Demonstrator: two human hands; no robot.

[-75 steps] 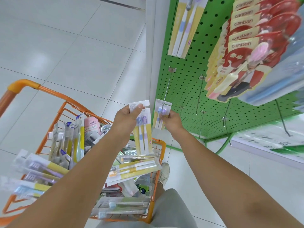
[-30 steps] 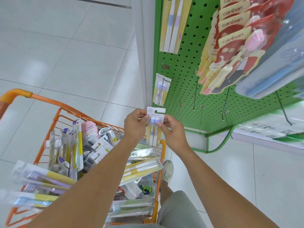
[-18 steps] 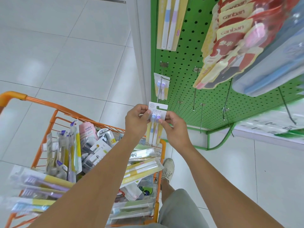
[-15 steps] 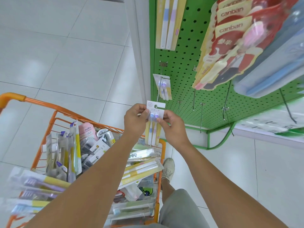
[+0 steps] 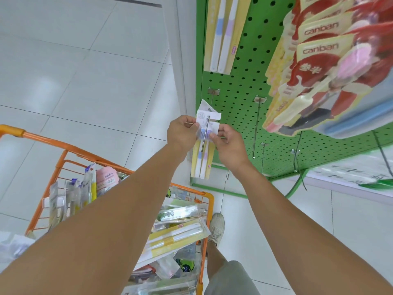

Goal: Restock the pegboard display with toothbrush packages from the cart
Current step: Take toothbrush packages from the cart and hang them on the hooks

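Note:
A yellow two-brush toothbrush package (image 5: 202, 160) with a white header card hangs between my hands in front of the green pegboard (image 5: 240, 86). My left hand (image 5: 182, 133) pinches its upper left edge and my right hand (image 5: 228, 143) pinches its right edge. A metal peg hook (image 5: 205, 133) runs through the header and out in front of the card. Another package's white header shows just behind it on the same hook. The orange cart (image 5: 63, 145) at lower left holds several toothbrush packages.
Bare peg hooks (image 5: 256, 126) stick out to the right of my hands. Red "canban" packages (image 5: 319, 67) hang close at upper right. A long yellow package (image 5: 221, 33) hangs above. My foot (image 5: 217, 227) stands beside the cart on the white tile floor.
Both hands lifted the package from above the cart up to the left peg hook, and the hook now passes through its header in front of the package hung earlier.

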